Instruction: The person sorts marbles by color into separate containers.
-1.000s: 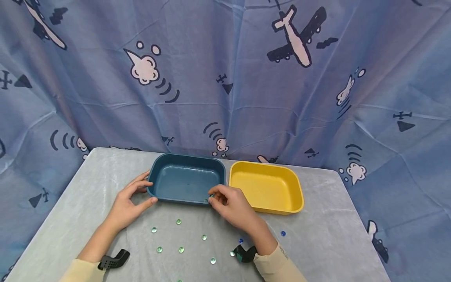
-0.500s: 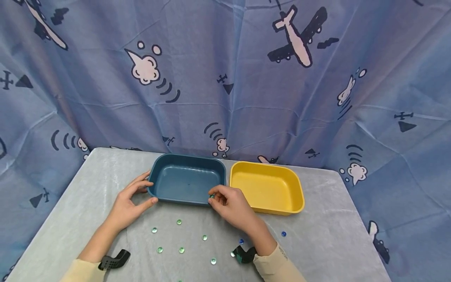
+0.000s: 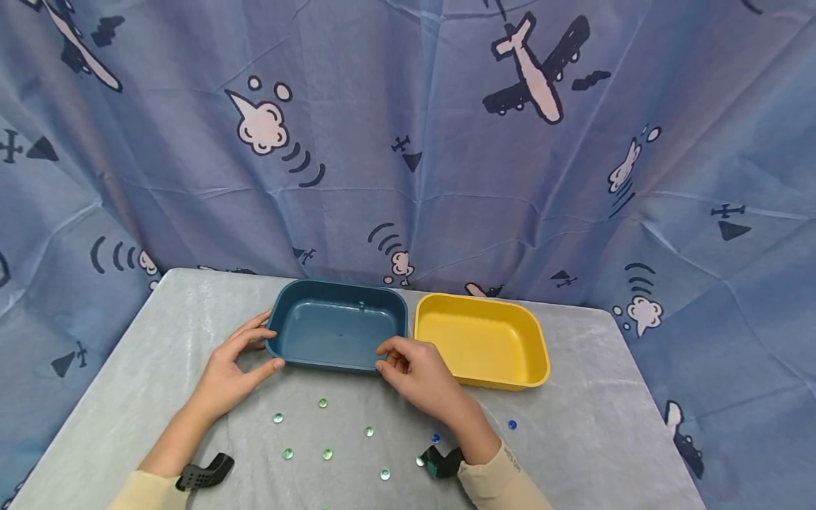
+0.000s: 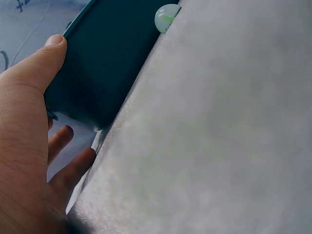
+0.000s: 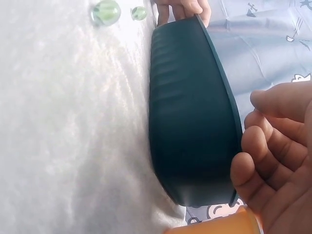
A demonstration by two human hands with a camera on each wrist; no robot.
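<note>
A dark teal plastic tray (image 3: 341,335) stands at the back of the table. My left hand (image 3: 231,372) grips its left end, thumb at the front rim and fingers around the side. Over the tray's front right corner hovers my right hand (image 3: 421,372), its fingers loosely curled. In the right wrist view, nothing shows between the thumb and fingers of this hand (image 5: 278,146). A small clear glint (image 3: 362,306) shows inside the tray near its back wall. Several green glass gems (image 3: 328,454) lie scattered on the table in front.
A yellow tray (image 3: 482,340) stands just right of the teal one. Blue glass gems (image 3: 513,425) lie near the right forearm. A grey cloth (image 3: 593,425) covers the table, and a patterned blue curtain (image 3: 408,142) hangs behind it.
The green gem that was between my right fingertips has been let go. A small glint now appears near the tray's back wall. Both hands have stayed in place.
</note>
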